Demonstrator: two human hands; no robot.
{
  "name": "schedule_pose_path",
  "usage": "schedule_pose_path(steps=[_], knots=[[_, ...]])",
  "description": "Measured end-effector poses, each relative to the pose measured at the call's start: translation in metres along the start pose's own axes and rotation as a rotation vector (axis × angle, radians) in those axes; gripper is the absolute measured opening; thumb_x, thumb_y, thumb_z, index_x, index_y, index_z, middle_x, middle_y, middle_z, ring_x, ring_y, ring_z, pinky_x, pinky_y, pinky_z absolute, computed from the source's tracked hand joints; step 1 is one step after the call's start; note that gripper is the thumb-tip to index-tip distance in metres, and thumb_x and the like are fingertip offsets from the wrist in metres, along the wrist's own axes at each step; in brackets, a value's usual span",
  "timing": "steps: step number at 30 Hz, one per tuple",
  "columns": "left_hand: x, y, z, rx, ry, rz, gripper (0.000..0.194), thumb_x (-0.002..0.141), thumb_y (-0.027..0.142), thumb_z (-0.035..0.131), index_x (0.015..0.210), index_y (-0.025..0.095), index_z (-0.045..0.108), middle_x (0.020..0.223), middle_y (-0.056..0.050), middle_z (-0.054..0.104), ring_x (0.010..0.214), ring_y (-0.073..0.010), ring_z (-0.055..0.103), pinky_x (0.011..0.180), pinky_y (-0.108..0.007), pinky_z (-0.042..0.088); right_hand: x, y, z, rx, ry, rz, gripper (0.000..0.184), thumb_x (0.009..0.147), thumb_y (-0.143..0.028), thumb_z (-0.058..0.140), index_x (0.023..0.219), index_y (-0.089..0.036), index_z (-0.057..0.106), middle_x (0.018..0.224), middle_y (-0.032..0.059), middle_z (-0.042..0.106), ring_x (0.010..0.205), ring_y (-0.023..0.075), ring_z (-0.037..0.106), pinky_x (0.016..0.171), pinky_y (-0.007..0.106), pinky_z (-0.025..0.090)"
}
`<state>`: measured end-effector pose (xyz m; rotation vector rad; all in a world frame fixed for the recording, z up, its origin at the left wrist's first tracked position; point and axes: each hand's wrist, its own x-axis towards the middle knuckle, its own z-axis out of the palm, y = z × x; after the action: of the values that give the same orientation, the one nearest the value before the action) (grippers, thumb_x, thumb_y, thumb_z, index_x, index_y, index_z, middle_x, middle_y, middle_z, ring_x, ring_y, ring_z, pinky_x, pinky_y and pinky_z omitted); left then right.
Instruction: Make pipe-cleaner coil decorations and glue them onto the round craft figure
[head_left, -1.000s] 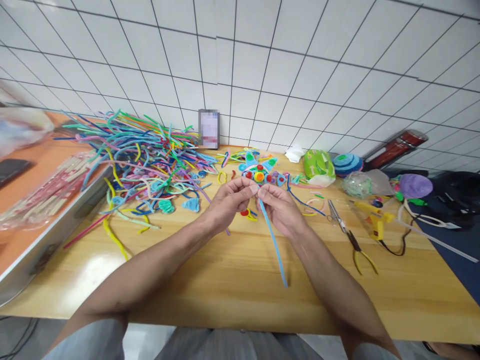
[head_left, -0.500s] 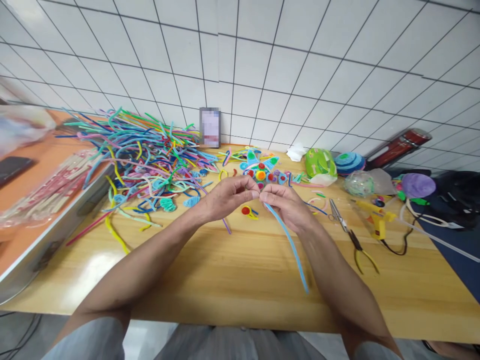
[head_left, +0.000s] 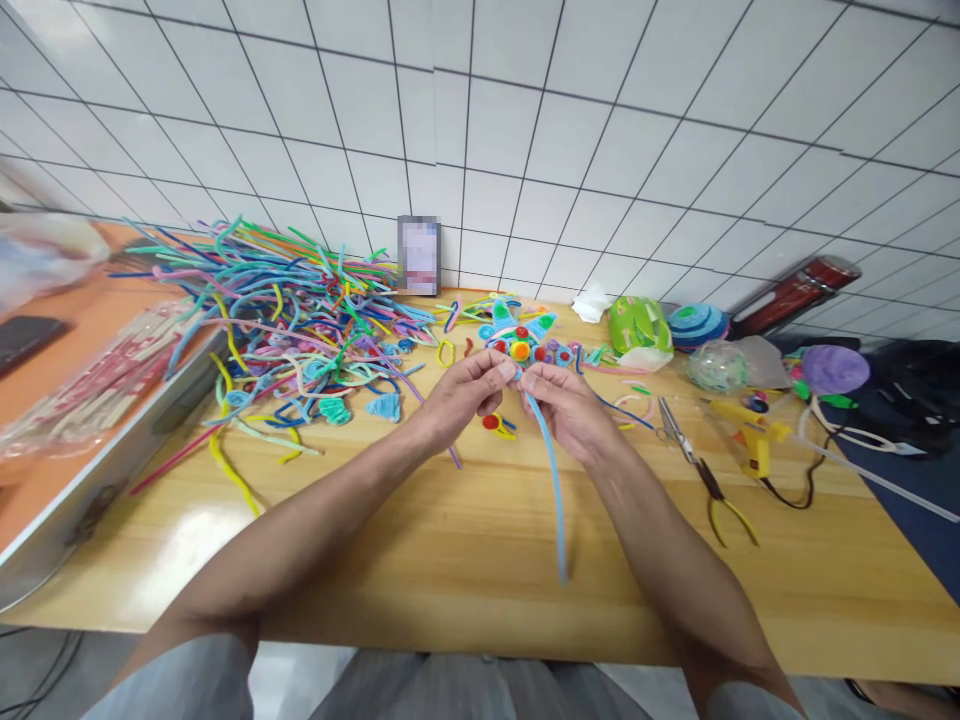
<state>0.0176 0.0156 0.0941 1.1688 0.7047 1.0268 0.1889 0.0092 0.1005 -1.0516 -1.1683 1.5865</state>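
My left hand [head_left: 472, 392] and my right hand [head_left: 562, 405] meet fingertip to fingertip above the middle of the table. Both pinch the upper end of a light blue pipe cleaner [head_left: 555, 490], whose long tail hangs down below my right hand. The gripped end is mostly hidden by the fingers. Just beyond the fingertips lies a colourful pipe-cleaner piece [head_left: 519, 330] with blue and green points and red and yellow round spots. A small red and yellow coil [head_left: 491, 423] rests on the table under my hands.
A big heap of pipe cleaners [head_left: 300, 300] spreads at the left. A phone [head_left: 419, 257] leans on the tiled wall. To the right lie scissors [head_left: 677, 430], yellow-handled pliers [head_left: 724, 508], a yellow glue gun [head_left: 754, 440], a green roll [head_left: 639, 328] and a red flask [head_left: 799, 295].
The pipe cleaner's hanging tail swung right, then back left. My hands stay together at nearly the same spot, with the fingers shifting slightly on the held end.
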Motion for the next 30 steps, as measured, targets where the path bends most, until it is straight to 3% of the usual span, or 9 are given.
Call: schedule_pose_path(steps=[3, 7, 12, 17, 19, 24, 30], knots=[[0.004, 0.012, -0.014, 0.233, -0.121, 0.064, 0.038, 0.079, 0.05, 0.08, 0.088, 0.016, 0.066, 0.068, 0.004, 0.052, 0.056, -0.0074, 0.038, 0.053, -0.022, 0.029, -0.001, -0.004, -0.009, -0.048, -0.051, 0.026, 0.038, 0.068, -0.05, 0.087, 0.069, -0.019, 0.066, 0.059, -0.0043, 0.052, 0.055, 0.0093, 0.04, 0.054, 0.026, 0.025], [0.004, 0.019, -0.021, 0.367, -0.136, 0.094, 0.035, 0.082, 0.048, 0.078, 0.084, 0.015, 0.067, 0.065, 0.004, 0.048, 0.058, -0.0083, 0.036, 0.054, -0.023, 0.028, -0.003, -0.007, -0.014, -0.113, -0.105, 0.01, 0.034, 0.073, -0.047, 0.085, 0.071, -0.018, 0.066, 0.063, -0.0044, 0.05, 0.058, 0.009, 0.039, 0.055, 0.026, 0.025], [-0.002, 0.008, -0.005, 0.171, -0.006, 0.113, 0.037, 0.081, 0.049, 0.079, 0.081, 0.015, 0.065, 0.067, 0.004, 0.05, 0.057, -0.0071, 0.035, 0.052, -0.022, 0.026, -0.003, -0.003, -0.006, -0.076, -0.071, -0.044, 0.037, 0.073, -0.049, 0.085, 0.071, -0.019, 0.063, 0.063, -0.0047, 0.05, 0.06, 0.0097, 0.038, 0.057, 0.026, 0.027], [-0.005, -0.005, 0.008, -0.168, 0.106, -0.035, 0.04, 0.079, 0.052, 0.081, 0.084, 0.018, 0.06, 0.056, 0.008, 0.039, 0.048, -0.0063, 0.03, 0.048, -0.022, 0.024, -0.001, 0.003, 0.002, -0.039, -0.026, -0.074, 0.041, 0.07, -0.053, 0.087, 0.068, -0.021, 0.063, 0.063, -0.0038, 0.051, 0.06, 0.0112, 0.041, 0.057, 0.027, 0.031], [-0.003, -0.002, 0.004, -0.146, 0.057, -0.041, 0.04, 0.08, 0.053, 0.079, 0.085, 0.018, 0.061, 0.056, 0.008, 0.042, 0.049, -0.0067, 0.034, 0.049, -0.022, 0.026, -0.001, 0.0, 0.0, -0.034, -0.039, -0.048, 0.04, 0.07, -0.052, 0.087, 0.067, -0.02, 0.062, 0.062, -0.0037, 0.052, 0.059, 0.0109, 0.042, 0.056, 0.027, 0.03], [0.004, 0.018, -0.016, 0.17, -0.118, 0.053, 0.037, 0.08, 0.048, 0.081, 0.091, 0.015, 0.068, 0.071, 0.003, 0.054, 0.057, -0.0067, 0.039, 0.054, -0.022, 0.029, -0.005, -0.009, -0.006, -0.04, -0.093, 0.027, 0.037, 0.068, -0.047, 0.086, 0.067, -0.019, 0.062, 0.06, -0.0042, 0.051, 0.056, 0.0096, 0.041, 0.054, 0.026, 0.026], [0.003, 0.022, -0.022, 0.285, -0.172, 0.07, 0.032, 0.083, 0.045, 0.078, 0.084, 0.015, 0.067, 0.071, 0.002, 0.055, 0.061, -0.0082, 0.041, 0.057, -0.023, 0.03, -0.006, -0.01, -0.006, -0.077, -0.12, 0.003, 0.036, 0.071, -0.047, 0.086, 0.066, -0.019, 0.063, 0.062, -0.0042, 0.051, 0.059, 0.0098, 0.042, 0.056, 0.026, 0.03]])
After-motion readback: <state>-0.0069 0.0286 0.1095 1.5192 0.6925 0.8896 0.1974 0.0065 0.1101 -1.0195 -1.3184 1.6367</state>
